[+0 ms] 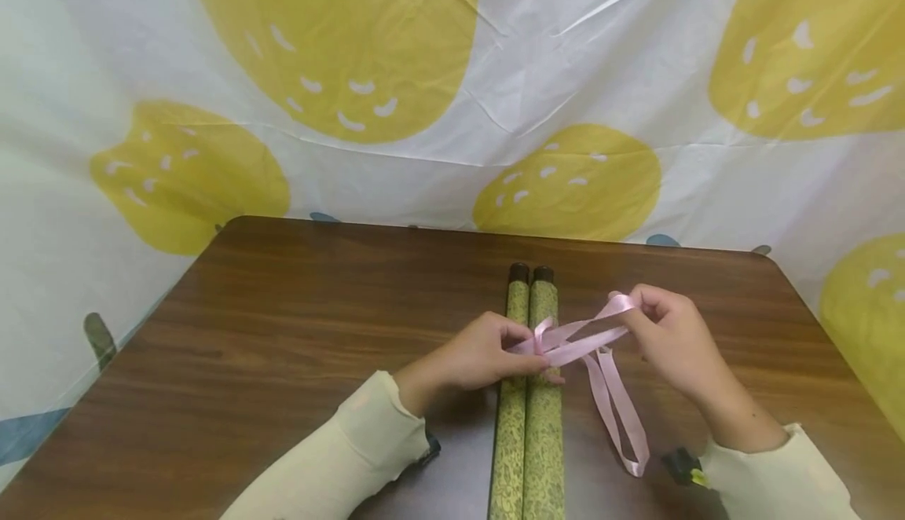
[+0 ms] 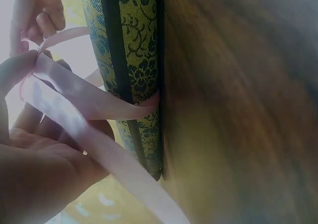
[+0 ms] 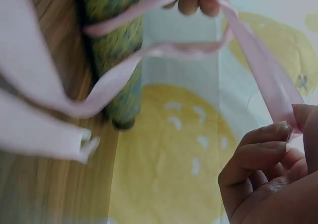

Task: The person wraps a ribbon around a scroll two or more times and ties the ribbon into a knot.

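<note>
Two scrolls (image 1: 543, 433) covered in yellow-green patterned brocade lie side by side on the table, their dark end knobs pointing away. A pink satin ribbon (image 1: 587, 346) passes around them; in the left wrist view the ribbon (image 2: 112, 105) wraps the brocade side. My left hand (image 1: 488, 351) is over the scrolls and pinches the ribbon between thumb and fingers. To the right, my right hand (image 1: 672, 339) pinches a loop of ribbon and holds it stretched out from the left hand. In the right wrist view that hand (image 3: 273, 169) grips the ribbon at its fingertips.
A length of ribbon (image 1: 622, 418) hangs down right of the scrolls. The dark wooden table (image 1: 297, 308) ends at a white cloth (image 1: 396, 182) printed with yellow fruit. Small dark objects (image 1: 680, 466) show at both sleeves.
</note>
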{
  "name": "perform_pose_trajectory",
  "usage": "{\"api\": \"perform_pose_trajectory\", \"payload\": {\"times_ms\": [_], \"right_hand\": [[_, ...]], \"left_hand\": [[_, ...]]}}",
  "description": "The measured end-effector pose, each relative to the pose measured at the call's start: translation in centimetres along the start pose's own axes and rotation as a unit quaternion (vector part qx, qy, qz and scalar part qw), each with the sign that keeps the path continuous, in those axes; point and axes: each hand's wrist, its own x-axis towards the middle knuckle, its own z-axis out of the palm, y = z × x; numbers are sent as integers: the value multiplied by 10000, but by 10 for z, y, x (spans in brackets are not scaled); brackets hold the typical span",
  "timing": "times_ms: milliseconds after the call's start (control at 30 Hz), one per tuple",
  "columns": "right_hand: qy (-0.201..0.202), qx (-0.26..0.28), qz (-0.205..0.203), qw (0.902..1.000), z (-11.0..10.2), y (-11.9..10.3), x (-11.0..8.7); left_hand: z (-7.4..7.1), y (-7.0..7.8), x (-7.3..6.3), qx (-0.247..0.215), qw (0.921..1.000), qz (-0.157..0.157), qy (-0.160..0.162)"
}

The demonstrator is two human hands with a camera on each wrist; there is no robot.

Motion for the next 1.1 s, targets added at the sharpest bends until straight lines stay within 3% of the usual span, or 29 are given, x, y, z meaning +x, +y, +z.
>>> {"api": "perform_pose_trajectory", "payload": {"times_ms": [233, 667, 867, 1100], "right_hand": [[-150, -206, 396, 9989, -29, 18, -1], [85, -1229, 816, 9890, -78, 62, -20], [-336, -2105, 703, 9745, -86, 90, -36], [-977, -2609, 592, 9586, -83, 121, -54]], "left_hand": [[-3, 1, 0, -60, 9999, -105, 5], [-2, 1, 0, -46, 10000, 40, -21], [-1, 0, 0, 46, 10000, 47, -4], [-1, -1, -1, 30, 10000, 65, 8]]}}
